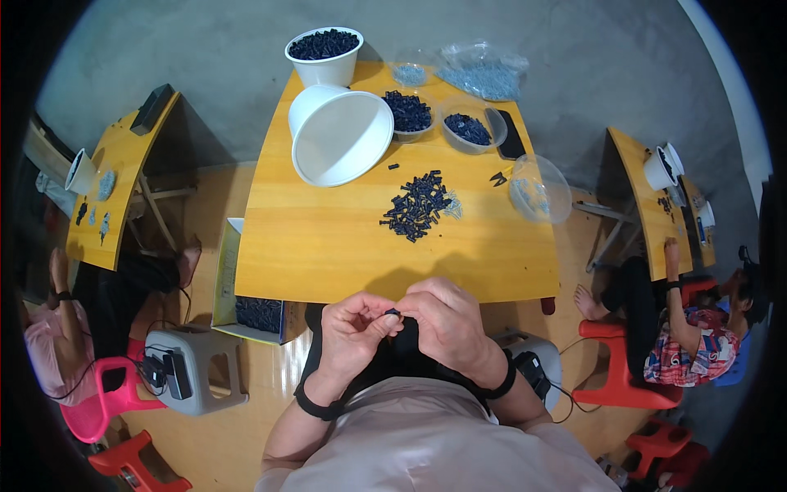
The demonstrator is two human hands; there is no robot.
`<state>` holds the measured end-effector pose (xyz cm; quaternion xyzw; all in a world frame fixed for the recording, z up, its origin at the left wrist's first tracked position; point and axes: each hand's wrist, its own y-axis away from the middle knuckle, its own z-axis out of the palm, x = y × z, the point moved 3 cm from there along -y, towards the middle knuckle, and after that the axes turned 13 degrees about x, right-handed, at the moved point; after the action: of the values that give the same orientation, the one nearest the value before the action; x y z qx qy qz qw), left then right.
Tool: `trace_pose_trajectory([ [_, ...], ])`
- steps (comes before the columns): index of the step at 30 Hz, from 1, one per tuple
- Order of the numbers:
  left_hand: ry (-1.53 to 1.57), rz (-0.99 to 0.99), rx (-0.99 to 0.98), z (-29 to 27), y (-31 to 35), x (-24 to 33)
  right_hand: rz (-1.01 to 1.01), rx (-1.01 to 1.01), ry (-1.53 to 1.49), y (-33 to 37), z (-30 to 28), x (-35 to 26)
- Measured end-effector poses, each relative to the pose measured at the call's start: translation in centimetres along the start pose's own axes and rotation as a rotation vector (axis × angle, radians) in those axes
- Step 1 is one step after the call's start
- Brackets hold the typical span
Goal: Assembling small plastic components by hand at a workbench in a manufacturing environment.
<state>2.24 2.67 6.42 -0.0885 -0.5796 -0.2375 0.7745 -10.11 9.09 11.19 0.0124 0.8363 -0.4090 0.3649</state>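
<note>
Just off the table's near edge, my two hands meet in front of my body. My left hand pinches a small black plastic piece between thumb and fingertips. The fingers of my right hand are closed together against the same piece; whatever else they hold is hidden. Beyond them on the yellow table lies a loose pile of short black cylindrical pieces. Small silvery pieces spread at the pile's right side.
A white tub of black pieces and a tipped white tub stand at the back left. Clear bowls, a bag of grey-blue pieces, yellow-handled cutters and a phone lie right. Below left is a box.
</note>
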Motion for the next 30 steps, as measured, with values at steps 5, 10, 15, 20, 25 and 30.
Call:
trace_pose_trajectory([
  [5, -0.020, -0.047, -0.026, 0.1, 0.2, 0.1, -0.023, -0.070, 0.031, -0.2, -0.2, -0.3],
  [10, 0.127, -0.089, -0.017, 0.2, 0.3, -0.4, 0.103, 0.142, -0.107, 1.4, 0.0, 0.0],
  [15, 0.191, -0.054, -0.024, 0.0, 0.6, -0.4, -0.105, 0.154, -0.050, 1.1, 0.3, -0.5],
  [20, 0.167, -0.038, -0.017, -0.1, 0.8, -0.3, -0.086, 0.154, -0.030, 1.3, 0.4, -0.8],
  [25, 0.187, -0.037, -0.010, -0.3, 0.7, -0.9, -0.167, 0.129, 0.016, 1.6, 0.9, -0.8],
  [30, 0.275, -0.125, 0.032, -0.8, 0.3, -2.1, -0.015, 0.058, -0.064, 1.9, 1.0, -0.1],
])
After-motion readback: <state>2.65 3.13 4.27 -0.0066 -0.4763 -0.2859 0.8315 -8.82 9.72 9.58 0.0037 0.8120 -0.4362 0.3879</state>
